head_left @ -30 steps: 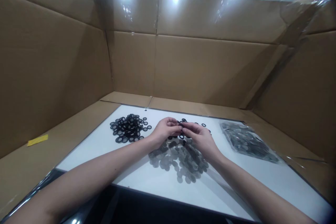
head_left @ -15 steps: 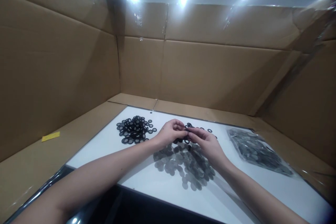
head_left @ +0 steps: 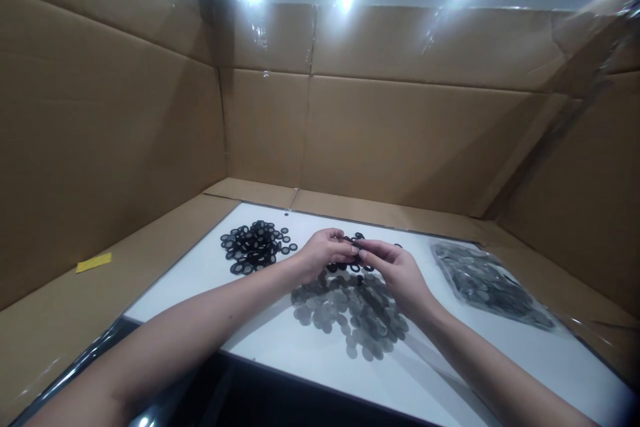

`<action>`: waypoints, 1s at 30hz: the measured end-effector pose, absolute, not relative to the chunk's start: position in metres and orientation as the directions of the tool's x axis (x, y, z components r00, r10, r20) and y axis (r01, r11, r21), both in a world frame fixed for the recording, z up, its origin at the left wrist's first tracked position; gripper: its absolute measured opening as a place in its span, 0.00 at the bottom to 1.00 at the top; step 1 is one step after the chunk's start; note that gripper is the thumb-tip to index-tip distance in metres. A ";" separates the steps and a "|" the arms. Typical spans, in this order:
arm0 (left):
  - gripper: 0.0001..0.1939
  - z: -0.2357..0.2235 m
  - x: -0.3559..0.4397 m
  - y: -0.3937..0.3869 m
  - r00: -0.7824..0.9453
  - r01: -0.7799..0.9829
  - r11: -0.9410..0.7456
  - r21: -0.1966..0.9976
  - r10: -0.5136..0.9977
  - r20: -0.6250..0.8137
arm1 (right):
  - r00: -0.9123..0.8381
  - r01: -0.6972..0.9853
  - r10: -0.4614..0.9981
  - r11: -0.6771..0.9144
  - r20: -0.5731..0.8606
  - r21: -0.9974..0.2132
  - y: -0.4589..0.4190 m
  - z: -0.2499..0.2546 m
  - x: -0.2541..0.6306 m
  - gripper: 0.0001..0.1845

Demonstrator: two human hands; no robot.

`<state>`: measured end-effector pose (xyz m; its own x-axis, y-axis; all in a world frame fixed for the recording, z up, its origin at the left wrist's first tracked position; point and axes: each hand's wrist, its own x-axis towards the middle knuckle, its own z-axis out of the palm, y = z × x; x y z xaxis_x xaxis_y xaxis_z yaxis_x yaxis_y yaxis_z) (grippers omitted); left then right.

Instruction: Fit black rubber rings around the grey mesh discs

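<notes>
My left hand (head_left: 326,255) and my right hand (head_left: 400,273) meet over the middle of the white board, their fingertips closed around a small black ring (head_left: 357,251). Fingers cover most of that ring, so whether a disc sits in it I cannot tell. Loose black rings (head_left: 355,268) lie behind and just under the fingertips. Nearer to me spreads a heap of thin, see-through grey discs (head_left: 367,320), partly beneath my right hand. Left of my left hand is a pile of black rings with grey centres (head_left: 254,243).
A clear plastic bag (head_left: 493,290) full of grey discs lies on the right of the white board (head_left: 185,287). Cardboard walls (head_left: 400,140) enclose the back and sides. A yellow strip (head_left: 93,263) is stuck on the cardboard at left. The board's front edge drops to a dark area.
My fingers have shifted slightly around the small black ring, with both hands staying together. The whole view has moved a little. The piles look the same.
</notes>
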<state>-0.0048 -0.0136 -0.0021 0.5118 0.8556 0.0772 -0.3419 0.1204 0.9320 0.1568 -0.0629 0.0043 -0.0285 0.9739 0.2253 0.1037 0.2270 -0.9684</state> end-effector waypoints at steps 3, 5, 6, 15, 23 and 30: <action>0.18 -0.002 -0.006 -0.012 0.513 -0.316 0.126 0.940 0.857 0.057 | -0.033 0.092 0.977 0.214 0.212 -0.972 -0.063 0.005 0.156 0.18; 0.18 -0.003 -0.005 -0.011 0.510 -0.298 0.118 0.947 0.858 0.053 | -0.025 0.074 0.979 0.202 0.200 -0.977 -0.063 0.005 0.156 0.18; 0.18 -0.004 -0.005 -0.010 0.513 -0.290 0.113 0.951 0.857 0.055 | -0.020 0.063 0.981 0.196 0.195 -0.979 -0.063 0.005 0.155 0.18; 0.19 -0.006 -0.004 -0.011 0.462 -0.325 0.077 0.942 0.882 0.088 | -0.044 0.112 0.970 0.243 0.239 -0.964 -0.061 0.005 0.157 0.18; 0.22 -0.011 -0.003 -0.012 0.441 -0.358 0.039 0.933 0.888 0.132 | -0.068 0.158 0.944 0.329 0.322 -0.931 -0.062 0.000 0.154 0.17; 0.22 -0.013 -0.003 -0.010 0.468 -0.338 0.018 0.941 0.870 0.151 | -0.051 0.203 0.942 0.336 0.333 -0.920 -0.064 0.002 0.154 0.15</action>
<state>-0.0031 -0.0101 -0.0134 0.4684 0.8704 0.1515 -0.3381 0.0182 0.9409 0.1539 -0.0635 0.0024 -0.0513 0.9417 0.3326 0.2025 0.3359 -0.9199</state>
